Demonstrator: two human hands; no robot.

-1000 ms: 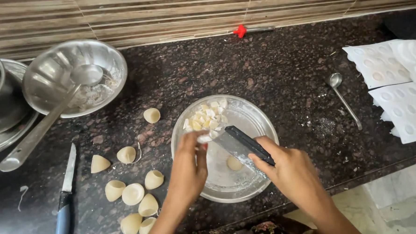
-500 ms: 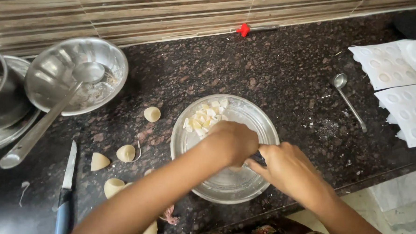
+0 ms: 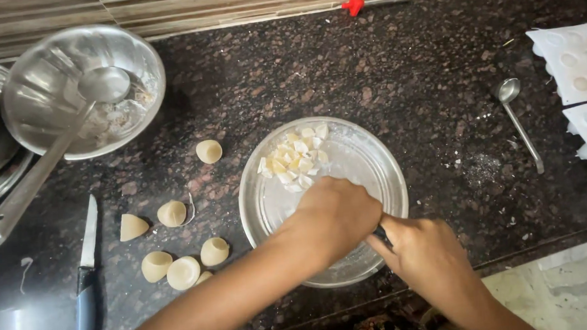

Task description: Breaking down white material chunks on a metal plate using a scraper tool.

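Note:
A round steel plate [image 3: 386, 161] lies on the dark granite counter, with a heap of small pale chopped pieces [image 3: 296, 158] at its far left side. My left hand [image 3: 335, 216] reaches across the near part of the plate, knuckles up and fingers curled down; what lies under it is hidden. My right hand [image 3: 423, 258] is just to its right at the plate's near rim, shut on the black handle of a knife [image 3: 380, 234]. The left hand covers the blade.
Several pale cone-shaped shells [image 3: 179, 266] lie left of the plate, one [image 3: 208, 151] farther back. A blue-handled knife [image 3: 87, 273] lies at left. A steel bowl [image 3: 137, 59] with a ladle [image 3: 37, 176] stands back left. On the right are a spoon [image 3: 519, 122] and white mould trays [image 3: 576, 60].
My left hand has moved from the plate's left side across its near part and now covers the blade. My right hand has stayed at the near rim on the handle.

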